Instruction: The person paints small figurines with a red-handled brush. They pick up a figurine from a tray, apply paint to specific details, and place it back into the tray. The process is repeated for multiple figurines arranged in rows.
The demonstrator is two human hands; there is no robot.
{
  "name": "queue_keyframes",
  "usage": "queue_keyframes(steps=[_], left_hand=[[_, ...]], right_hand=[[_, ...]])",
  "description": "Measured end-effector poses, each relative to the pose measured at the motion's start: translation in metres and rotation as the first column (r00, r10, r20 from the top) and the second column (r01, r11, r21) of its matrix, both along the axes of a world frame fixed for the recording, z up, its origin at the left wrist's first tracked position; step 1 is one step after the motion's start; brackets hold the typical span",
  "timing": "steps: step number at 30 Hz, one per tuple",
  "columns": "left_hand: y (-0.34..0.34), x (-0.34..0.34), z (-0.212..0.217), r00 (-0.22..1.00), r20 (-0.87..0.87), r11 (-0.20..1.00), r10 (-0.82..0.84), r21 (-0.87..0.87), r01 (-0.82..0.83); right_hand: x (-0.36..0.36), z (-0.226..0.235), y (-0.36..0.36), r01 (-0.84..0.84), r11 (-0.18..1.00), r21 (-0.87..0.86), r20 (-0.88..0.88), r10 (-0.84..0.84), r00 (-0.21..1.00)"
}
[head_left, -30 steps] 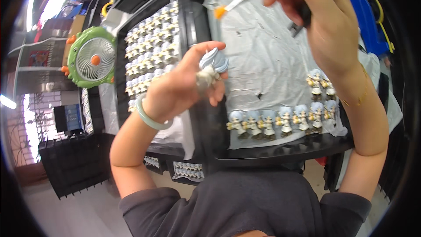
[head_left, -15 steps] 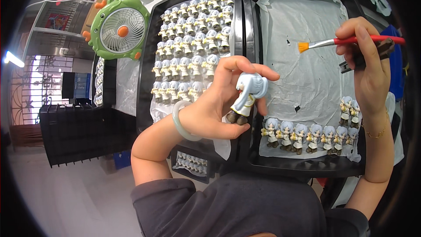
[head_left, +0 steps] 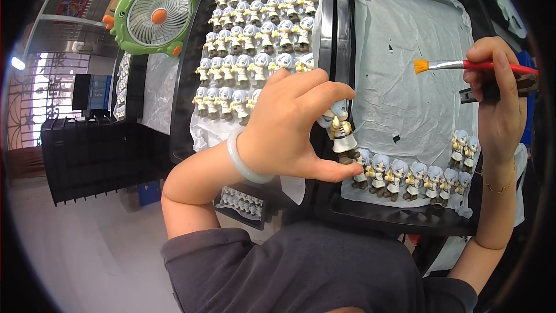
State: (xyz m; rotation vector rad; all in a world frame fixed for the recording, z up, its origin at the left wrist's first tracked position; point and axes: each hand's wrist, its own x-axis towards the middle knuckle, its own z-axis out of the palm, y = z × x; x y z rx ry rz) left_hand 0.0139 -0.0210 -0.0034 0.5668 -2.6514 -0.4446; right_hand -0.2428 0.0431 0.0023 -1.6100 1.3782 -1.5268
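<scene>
A small chibi figurine (head_left: 340, 133) with pale blue hair, a white outfit and brown boots is pinched between the thumb and fingers of my left hand (head_left: 289, 122). Its front shows, and its head is partly covered by my fingers. It is just above the left end of a row of matching figurines (head_left: 414, 182) standing on the right tray. In my right hand (head_left: 501, 81), closed above that tray's right side, is a paintbrush (head_left: 452, 65) with orange bristles and a red handle. The same hand also holds a dark, narrow tool (head_left: 492, 91) whose kind I cannot make out.
Many similar figurines (head_left: 246, 37) fill the left black tray. White paper (head_left: 414, 104) with small tears lines the right tray (head_left: 341, 40). A green cartoon fan (head_left: 157, 14) stands at the far left. Black crates (head_left: 98, 153) and a smaller tray of figurines (head_left: 240, 203) lie lower left.
My left hand has turned over, back of the hand up, bringing the figurine from side-on to front-facing and closer to the row. My right hand still holds the brush. The view has shifted slightly.
</scene>
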Motion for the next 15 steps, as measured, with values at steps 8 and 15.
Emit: queue_keyframes(steps=[8, 15], left_hand=[[0.0020, -0.0002, -0.0004, 1.000, -0.002, 1.000, 0.012, 0.002, -0.012], [0.0023, -0.0006, -0.0027, 1.000, 0.005, 1.000, 0.010, -0.022, -0.010]], right_hand=[[-0.0054, -0.0044, -0.0020, -0.050, 0.997, -0.052, -0.024, 0.049, 0.998], [-0.0050, -0.0037, -0.0024, -0.072, 0.996, -0.049, -0.015, 0.071, 0.997]])
